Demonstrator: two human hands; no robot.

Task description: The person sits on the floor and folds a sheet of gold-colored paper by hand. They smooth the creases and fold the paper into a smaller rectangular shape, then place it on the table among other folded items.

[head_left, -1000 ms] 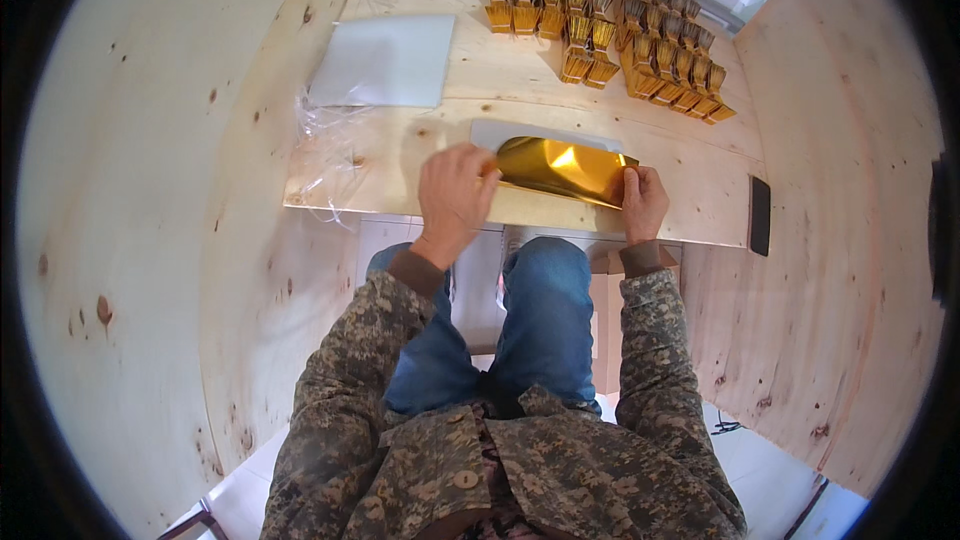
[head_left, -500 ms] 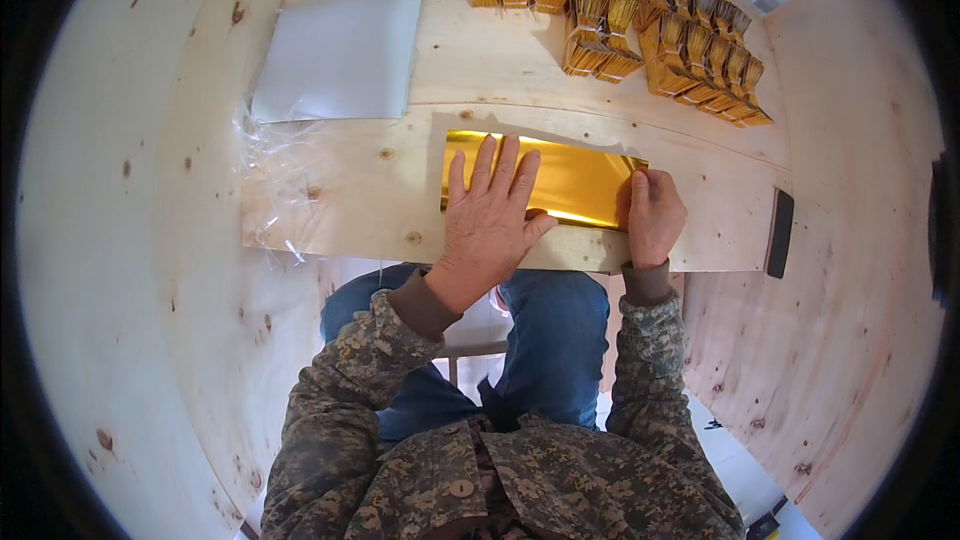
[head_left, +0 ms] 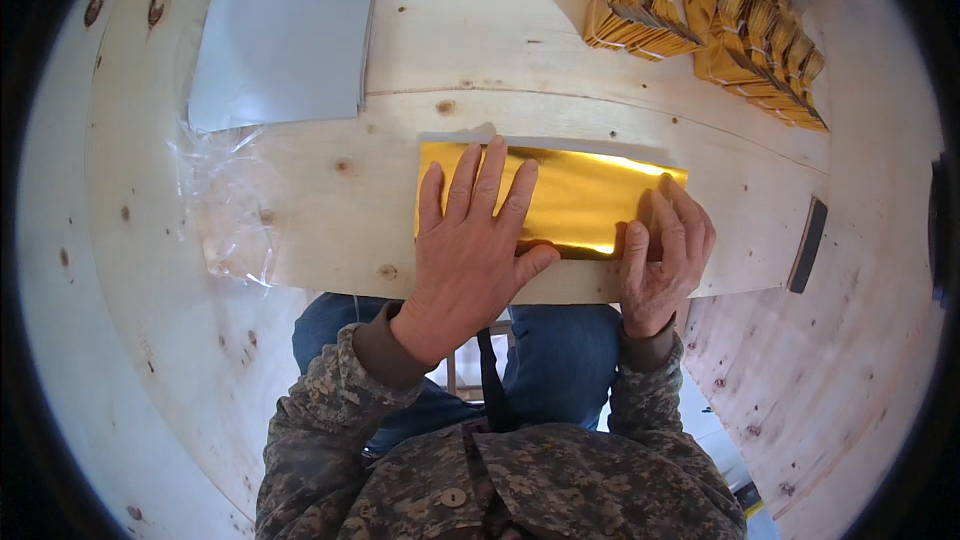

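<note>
The plywood desk (head_left: 330, 210) carried everything. Beyond the fingers, rows of folded gold packs (head_left: 720, 30) stood near a grey sheet (head_left: 285, 40), with clear plastic wrap (head_left: 225, 200) off to the left. The gold foil sheet (head_left: 580, 195) lay flat under both hands, apparently at the flattening step. The left hand (head_left: 475, 240) pressed it with fingers spread; the right hand (head_left: 665, 245) pinned its right end, fingers close together. A crisp fold would call for firm, even pressure.

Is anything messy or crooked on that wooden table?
Mostly tidy. The gold foil sheet lies flat under the left hand and right hand. The one untidy thing is the crumpled clear plastic wrap at the table's left end, wrinkled and loose beside the flat grey sheet.
</note>
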